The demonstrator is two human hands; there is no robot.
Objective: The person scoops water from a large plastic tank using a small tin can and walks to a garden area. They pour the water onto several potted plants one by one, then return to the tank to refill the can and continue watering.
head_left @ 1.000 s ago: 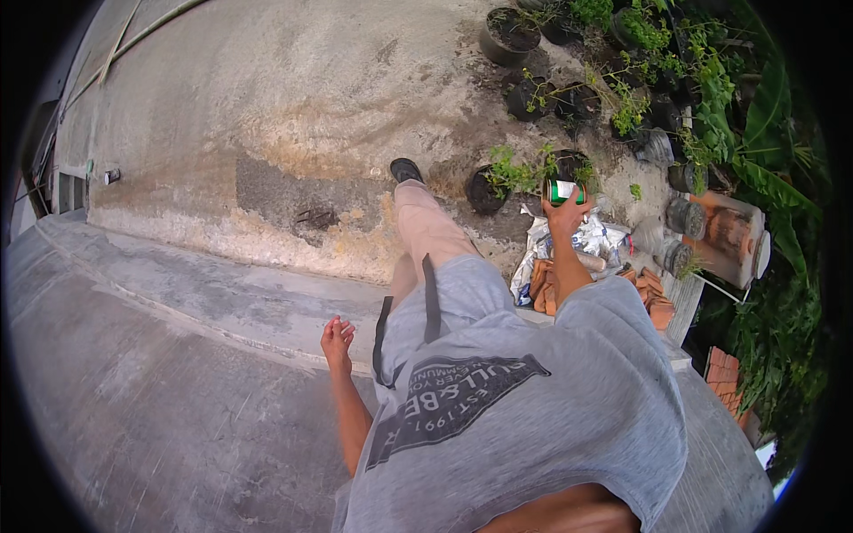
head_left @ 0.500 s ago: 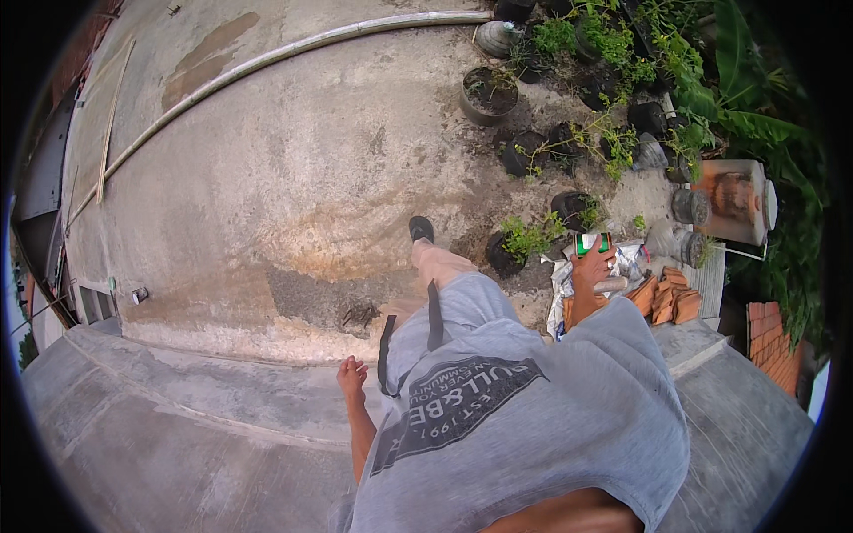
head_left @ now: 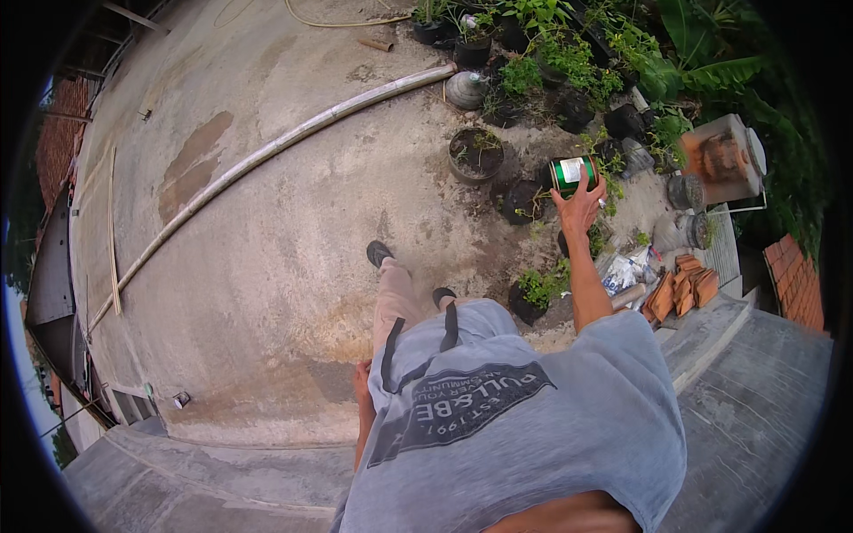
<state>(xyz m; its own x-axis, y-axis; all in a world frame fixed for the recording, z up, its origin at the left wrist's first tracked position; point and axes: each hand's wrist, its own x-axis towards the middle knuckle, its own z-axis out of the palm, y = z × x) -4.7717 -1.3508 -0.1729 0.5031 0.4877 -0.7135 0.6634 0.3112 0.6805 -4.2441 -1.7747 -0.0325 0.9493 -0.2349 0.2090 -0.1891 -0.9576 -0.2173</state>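
My right hand [head_left: 582,202] reaches out over the ground on the right, a ring on one finger. Its fingers are closed round a green can [head_left: 570,175] with a white label, held on its side. Below and beside the can are black plant bags [head_left: 524,202] with thin yellowish stems. My left hand [head_left: 362,380] hangs low beside my grey shorts, away from any object. It is small and partly turned from view, so I cannot make out its fingers.
A long pale pole [head_left: 293,147] lies across the concrete floor. At the right are stacked clay tiles [head_left: 682,291], a silvery plastic sheet [head_left: 629,271] and a plastic tank [head_left: 720,160]. A round planter [head_left: 475,158] stands ahead, and a low concrete ledge [head_left: 258,471] runs behind me.
My right hand has lifted the can away from the tiles and sheet and stretched forward with it. I have stepped ahead, with both shoes now showing. My left hand has drawn closer to my body.
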